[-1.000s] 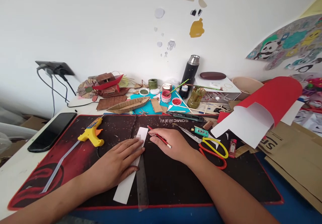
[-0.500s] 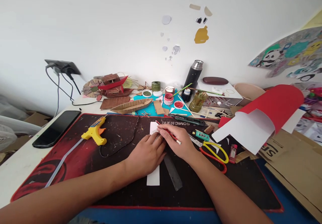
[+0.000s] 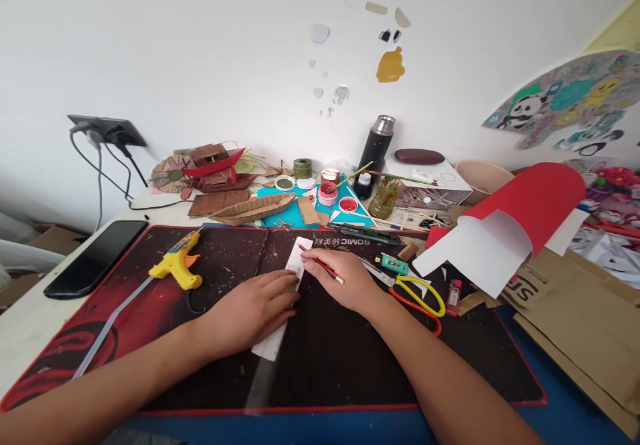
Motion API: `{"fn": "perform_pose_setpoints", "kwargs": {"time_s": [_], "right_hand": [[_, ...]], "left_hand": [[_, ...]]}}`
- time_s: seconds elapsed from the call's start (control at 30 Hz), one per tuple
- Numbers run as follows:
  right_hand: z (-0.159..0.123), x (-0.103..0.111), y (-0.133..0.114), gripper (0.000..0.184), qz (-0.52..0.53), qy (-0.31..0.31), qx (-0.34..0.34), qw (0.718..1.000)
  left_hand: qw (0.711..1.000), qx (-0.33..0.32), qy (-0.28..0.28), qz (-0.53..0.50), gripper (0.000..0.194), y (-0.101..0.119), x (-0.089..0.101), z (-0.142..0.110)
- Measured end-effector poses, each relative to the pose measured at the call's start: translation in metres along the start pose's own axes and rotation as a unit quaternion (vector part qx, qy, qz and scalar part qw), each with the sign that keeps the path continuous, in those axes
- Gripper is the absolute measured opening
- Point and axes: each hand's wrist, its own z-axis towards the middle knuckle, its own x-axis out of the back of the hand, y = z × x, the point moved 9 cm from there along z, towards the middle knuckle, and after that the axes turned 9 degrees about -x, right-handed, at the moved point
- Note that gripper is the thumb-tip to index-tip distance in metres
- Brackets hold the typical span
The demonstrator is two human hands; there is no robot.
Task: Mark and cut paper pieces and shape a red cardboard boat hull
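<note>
My left hand (image 3: pixel 260 313) rests with its fingers laid across a white paper strip (image 3: pixel 272 345) and a clear plastic ruler (image 3: pixel 261 386). The ruler's near end sticks out below the strip and is blurred; its middle is under my fingers. In my right hand (image 3: pixel 349 284) a red pencil (image 3: pixel 330 271) is pinched, its tip at the strip's far end and its white eraser end pointing back toward me. Just right of that hand lie scissors (image 3: pixel 425 297) with yellow and red handles.
A yellow glue gun (image 3: pixel 176 266) lies left on the dark mat (image 3: pixel 350 372), near a phone (image 3: pixel 97 258). Paint jars (image 3: pixel 328 194), a cardboard boat (image 3: pixel 255 209) and a black flask (image 3: pixel 375 148) stand behind. Rolled red paper (image 3: pixel 535 198) and cardboard (image 3: pixel 580 338) are at right.
The strip and ruler swung upright and rightward under my left hand, then tilted back with their near ends to the left. The pencil stayed in my right hand near the strip's far end.
</note>
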Motion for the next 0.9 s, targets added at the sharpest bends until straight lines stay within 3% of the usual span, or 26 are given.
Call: {"fn": "perform_pose_setpoints", "kwargs": {"time_s": [0.13,0.27,0.47,0.57,0.73,0.9], "right_hand": [[0.0,0.0,-0.004,0.031,-0.01,-0.005,0.009,1.0],[0.0,-0.001,-0.004,0.03,-0.003,0.005,0.013,1.0],[-0.004,0.007,-0.005,0.026,0.051,0.05,0.023,0.997],[-0.006,0.01,-0.009,0.025,0.078,0.06,0.031,0.995],[-0.006,-0.001,-0.009,0.028,0.066,0.006,0.02,0.998],[-0.003,-0.006,-0.002,0.03,0.08,-0.012,-0.008,0.997]], "left_hand": [[0.999,0.004,-0.007,-0.032,0.035,-0.021,0.006,-0.015],[0.999,0.047,0.02,-0.004,0.037,-0.031,0.007,-0.024],[0.996,0.065,0.026,0.052,0.035,-0.008,-0.006,-0.02],[0.992,0.09,0.001,0.089,0.043,0.004,-0.011,-0.011],[0.988,0.108,-0.041,0.106,0.063,0.029,-0.016,0.001],[0.991,0.084,-0.043,0.091,0.065,0.049,-0.013,0.001]]}}
